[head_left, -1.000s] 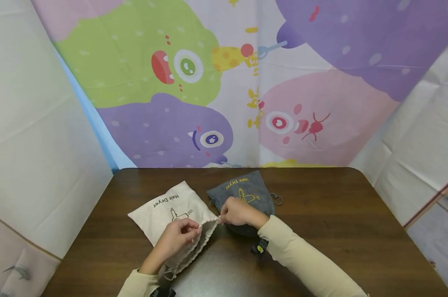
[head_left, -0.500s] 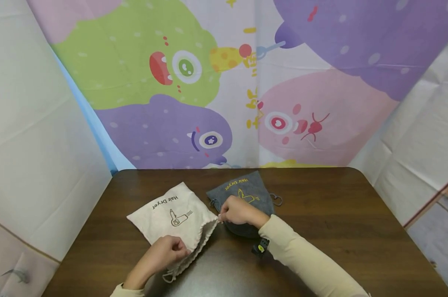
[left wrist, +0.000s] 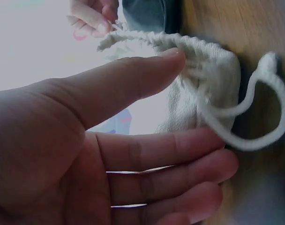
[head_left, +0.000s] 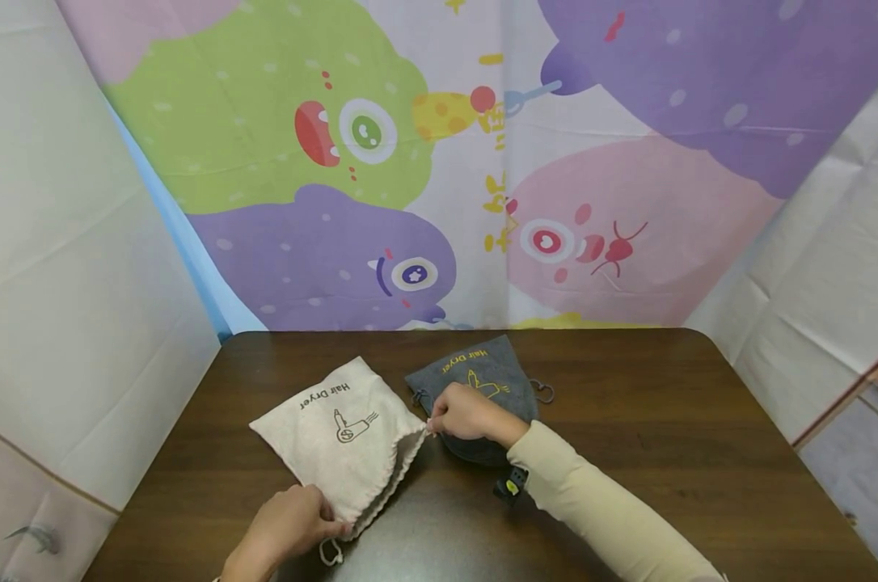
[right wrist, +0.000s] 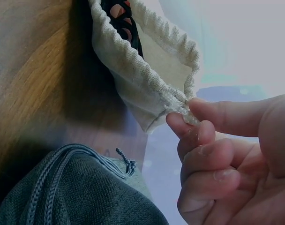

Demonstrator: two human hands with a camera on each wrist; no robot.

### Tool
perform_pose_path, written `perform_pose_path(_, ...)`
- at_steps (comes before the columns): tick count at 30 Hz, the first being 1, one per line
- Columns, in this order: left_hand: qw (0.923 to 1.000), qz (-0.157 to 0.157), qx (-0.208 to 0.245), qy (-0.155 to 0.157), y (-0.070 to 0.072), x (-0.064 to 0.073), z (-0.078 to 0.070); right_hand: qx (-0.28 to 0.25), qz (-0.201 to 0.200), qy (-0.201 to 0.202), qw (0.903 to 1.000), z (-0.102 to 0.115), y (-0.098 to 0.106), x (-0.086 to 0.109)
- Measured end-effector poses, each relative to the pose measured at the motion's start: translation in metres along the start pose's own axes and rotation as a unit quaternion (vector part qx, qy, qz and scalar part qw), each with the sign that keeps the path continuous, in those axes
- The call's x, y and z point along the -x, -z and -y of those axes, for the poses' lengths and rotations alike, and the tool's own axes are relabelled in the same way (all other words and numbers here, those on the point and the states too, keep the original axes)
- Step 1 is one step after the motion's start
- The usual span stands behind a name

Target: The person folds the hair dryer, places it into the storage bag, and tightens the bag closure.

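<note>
A cream drawstring bag point(head_left: 330, 444) printed "Hair Dryer" lies with its gathered mouth gaping toward the near right. My right hand point(head_left: 468, 412) pinches the cream drawstring point(right wrist: 180, 108) at the mouth's far corner, between thumb and index finger. At the near corner, my left hand point(head_left: 286, 525) reaches to the rim beside a cord loop point(left wrist: 269, 136). Its thumb touches the bag's side in the left wrist view, the fingers extended and apart from the thumb. Inside the mouth, a black lattice-like thing point(right wrist: 128, 28) with reddish patches shows in the right wrist view.
Under and behind my right hand lies a dark grey drawstring bag point(head_left: 508, 364) with yellow "Hair Dryer" print and a cord loop point(head_left: 542, 391) at its right. Both bags rest on a brown wooden table point(head_left: 650, 436). A cartoon-print cloth point(head_left: 475, 291) hangs behind it.
My left hand has slid along the cream bag's rim, from the middle of the mouth toward the near corner, uncovering the printed picture. The right hand has kept its place.
</note>
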State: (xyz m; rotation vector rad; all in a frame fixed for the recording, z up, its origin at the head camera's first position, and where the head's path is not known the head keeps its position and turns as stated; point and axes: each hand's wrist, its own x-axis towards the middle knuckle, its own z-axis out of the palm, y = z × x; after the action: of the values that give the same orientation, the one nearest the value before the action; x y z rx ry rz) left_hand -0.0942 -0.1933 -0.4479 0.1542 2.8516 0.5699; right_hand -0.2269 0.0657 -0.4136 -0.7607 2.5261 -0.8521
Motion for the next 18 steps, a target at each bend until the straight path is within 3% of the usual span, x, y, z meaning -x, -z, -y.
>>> perform_pose_path(6, 0.9999, -0.004, 0.005, -0.012, -0.009, 0.002, -0.006, -0.001, -0.007, 0.017, 0.9998, 0.002, -0.002, 0.001)
perform_pose_path(13, 0.9978, -0.050, -0.042, -0.009, -0.020, -0.004, -0.010, 0.000, -0.008, 0.012, 0.9999, 0.004, -0.003, 0.002)
perform_pose_path(18, 0.9968, -0.056, -0.055, -0.016, -0.025, -0.006, -0.009, 0.002, -0.003, 0.010, 0.9999, 0.003, -0.001, 0.002)
